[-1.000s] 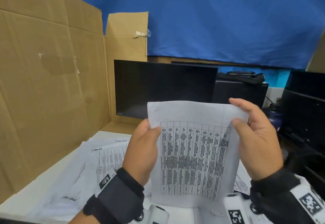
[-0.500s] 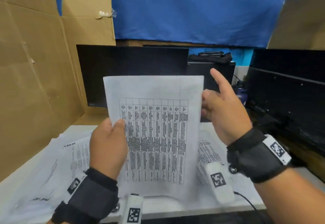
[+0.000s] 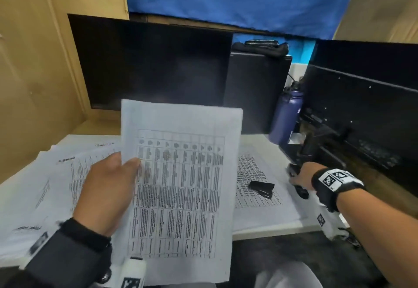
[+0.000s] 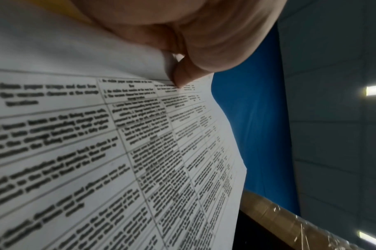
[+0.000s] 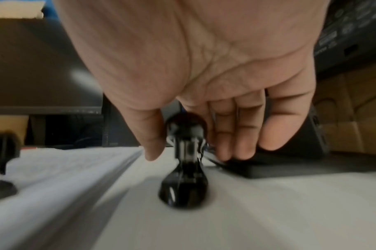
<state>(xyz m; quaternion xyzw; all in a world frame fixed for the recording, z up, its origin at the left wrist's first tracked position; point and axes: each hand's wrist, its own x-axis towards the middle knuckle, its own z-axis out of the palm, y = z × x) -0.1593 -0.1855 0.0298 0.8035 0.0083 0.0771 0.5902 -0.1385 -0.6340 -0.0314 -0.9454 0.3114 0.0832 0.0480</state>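
My left hand (image 3: 126,163) holds up a white sheet (image 3: 181,186) printed with a table, thumb on its front left edge. The left wrist view shows the thumb (image 4: 182,74) pinching the sheet (image 4: 97,152) from close by. My right hand (image 3: 298,174) is low at the table's right edge, over a black stapler (image 3: 302,192). In the right wrist view the stapler (image 5: 183,186) stands on the white surface between my thumb (image 5: 152,145) and nearly straight fingers (image 5: 232,135). The fingers lie against its top. A thin gap separates the thumb from it.
Printed papers (image 3: 56,186) cover the white table (image 3: 271,229). A second small black stapler (image 3: 261,188) lies on them. Behind stand a dark monitor (image 3: 153,61), a black case (image 3: 255,91), a blue bottle (image 3: 286,115) and another monitor (image 3: 362,97). Cardboard (image 3: 34,61) walls the left.
My right hand let go of the sheet's right edge and dropped right to the black stapler. The left hand alone now holds the sheet, lower in view.
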